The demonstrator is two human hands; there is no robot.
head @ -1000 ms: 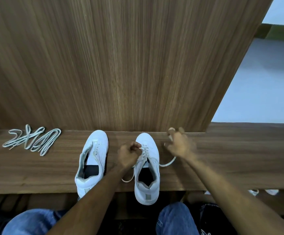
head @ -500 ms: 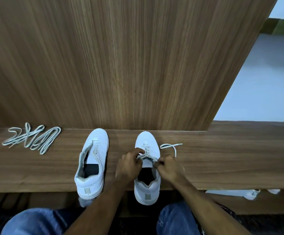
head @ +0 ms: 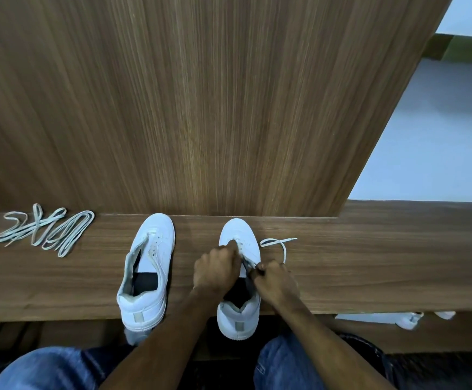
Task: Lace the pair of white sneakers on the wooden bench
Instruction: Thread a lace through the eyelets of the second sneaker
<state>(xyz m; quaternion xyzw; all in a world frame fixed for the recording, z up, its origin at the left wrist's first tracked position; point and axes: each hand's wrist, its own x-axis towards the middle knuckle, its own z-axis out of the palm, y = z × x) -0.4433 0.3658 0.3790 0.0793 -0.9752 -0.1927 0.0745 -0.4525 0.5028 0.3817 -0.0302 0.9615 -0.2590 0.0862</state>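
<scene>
**Inspector:** Bench (head: pixel 370 277) first, as the landmark. Both sneakers stand on its seat with toes toward the back panel (head: pixel 201 108) and heels overhanging the front edge.

**Clerk:** Which one is in work?

**Inspector:** The right sneaker (head: pixel 239 319). The left sneaker (head: pixel 147 277) stands beside it, unlaced as far as I can tell. A spare lace (head: pixel 46 232) lies bundled far along the seat on the left sneaker's other side.

**Clerk:** And the hands?

**Inspector:** The left hand (head: pixel 215 271) is curled over the eyelet rows and appears to grip the shoe's upper or the lace; which, I cannot tell. The right hand (head: pixel 277 282) is clenched, pinching the working lace (head: pixel 278 243) at the shoe's right side. The lace's free end lies looped on the seat just right of the toe.

**Clerk:** Risks?

**Inspector:** In my judgement, three. A hard pull toward the front edge could tip the overhanging sneaker off the bench. An uneven draw could leave one end too short. The slack loop could twist or knot as it feeds, and an eyelet hidden under the left hand could be skipped.
</scene>
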